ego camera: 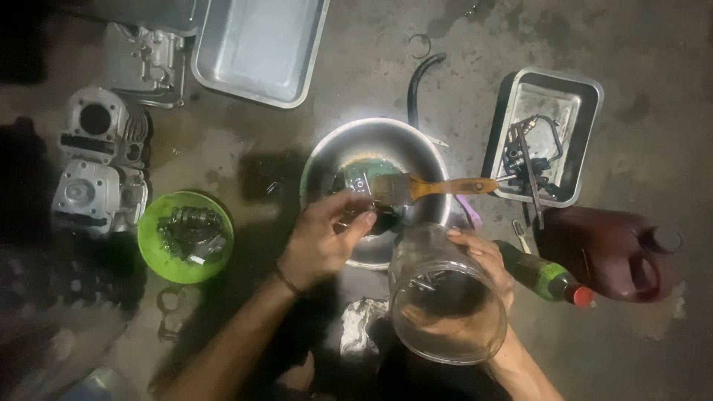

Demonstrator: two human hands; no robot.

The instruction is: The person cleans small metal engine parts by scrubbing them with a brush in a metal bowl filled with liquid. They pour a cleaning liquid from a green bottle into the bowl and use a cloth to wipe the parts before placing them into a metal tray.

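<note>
On the concrete floor [639, 349], the left hand [323, 241] reaches into a steel bowl [431, 160] where a paintbrush [423, 187] rests, while the right hand [486, 263] holds a tilted clear jar [445, 304]. A green bowl [152, 249] of parts sits left.

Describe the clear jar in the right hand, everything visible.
The clear jar is a wide, see-through container, glass or plastic, with no lid on. It is tipped on its side, its open mouth toward the camera, its far end at the rim of the metal bowl. A few small metal parts lie inside. The right hand grips its upper right side.
</note>
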